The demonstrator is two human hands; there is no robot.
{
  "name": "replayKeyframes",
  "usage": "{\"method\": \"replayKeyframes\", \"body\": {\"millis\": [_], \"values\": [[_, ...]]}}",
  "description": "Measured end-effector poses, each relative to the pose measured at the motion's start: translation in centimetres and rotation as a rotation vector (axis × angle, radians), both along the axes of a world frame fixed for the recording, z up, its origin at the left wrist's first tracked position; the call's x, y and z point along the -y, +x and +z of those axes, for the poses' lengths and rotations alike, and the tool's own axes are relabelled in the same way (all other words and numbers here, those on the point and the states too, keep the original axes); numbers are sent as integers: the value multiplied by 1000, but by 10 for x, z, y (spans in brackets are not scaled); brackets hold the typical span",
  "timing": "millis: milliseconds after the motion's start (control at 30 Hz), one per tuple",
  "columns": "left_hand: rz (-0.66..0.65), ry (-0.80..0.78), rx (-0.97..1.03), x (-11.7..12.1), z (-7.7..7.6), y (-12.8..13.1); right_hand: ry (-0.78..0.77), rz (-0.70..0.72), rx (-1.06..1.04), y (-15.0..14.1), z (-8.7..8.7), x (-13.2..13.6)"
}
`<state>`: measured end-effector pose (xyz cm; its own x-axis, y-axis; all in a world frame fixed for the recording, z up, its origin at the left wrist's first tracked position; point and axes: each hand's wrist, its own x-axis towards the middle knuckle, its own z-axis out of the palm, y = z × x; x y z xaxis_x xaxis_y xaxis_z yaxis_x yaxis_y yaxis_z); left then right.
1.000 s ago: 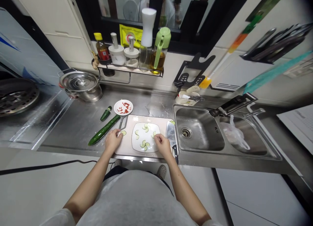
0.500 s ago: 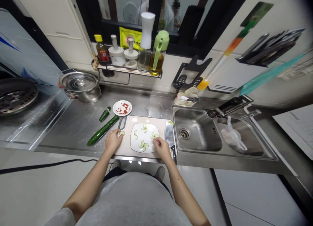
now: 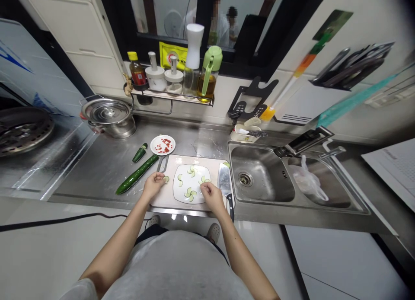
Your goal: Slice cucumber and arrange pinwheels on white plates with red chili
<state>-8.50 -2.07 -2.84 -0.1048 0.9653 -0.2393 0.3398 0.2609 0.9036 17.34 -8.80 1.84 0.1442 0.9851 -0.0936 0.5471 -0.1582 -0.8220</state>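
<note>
My left hand (image 3: pixel 153 186) is closed over the left part of the cutting board (image 3: pixel 168 161), with pale green cucumber slices (image 3: pixel 166 179) pinched at its fingertips. My right hand (image 3: pixel 212 194) is closed in a pinch at the right side of a white square plate (image 3: pixel 181 194). Its fingertips are by a group of cucumber slices (image 3: pixel 204 179), and whether they hold one is hidden. More slices lie in curved pinwheels at the plate's top (image 3: pixel 192 170) and bottom (image 3: pixel 189 194), and a smaller group (image 3: pixel 180 180) sits at its left.
A cleaver (image 3: pixel 224 179) rests along the board's right edge. Left of the board lie a long cucumber (image 3: pixel 137 175) and a cut cucumber piece (image 3: pixel 139 154). Behind stands a small plate (image 3: pixel 155 140) with red bits. The sink (image 3: pixel 259 161) is at the right, a lidded pot (image 3: pixel 119 128) at the back left.
My left hand has moved slightly right with the cucumber slices, towards the plate. My right hand has shifted a little left at the plate's right side. The view has tilted slightly.
</note>
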Motion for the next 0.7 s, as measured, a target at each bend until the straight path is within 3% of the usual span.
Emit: {"method": "replayKeyframes", "body": {"millis": [133, 300, 433, 533, 700], "values": [[-73, -34, 326, 6, 28, 12, 21, 39, -69, -20, 14, -13], [-215, -26, 379, 15, 59, 28, 110, 174, -147, -50, 25, -28], [-255, -6, 372, 21, 67, 34, 88, 236, -126, -61, 25, -30], [-197, 10, 383, 26, 67, 36, 114, 228, -93, -61, 27, -29], [-160, -178, 428, 32, 71, 39, 255, 286, -22, -54, 37, -27]]}}
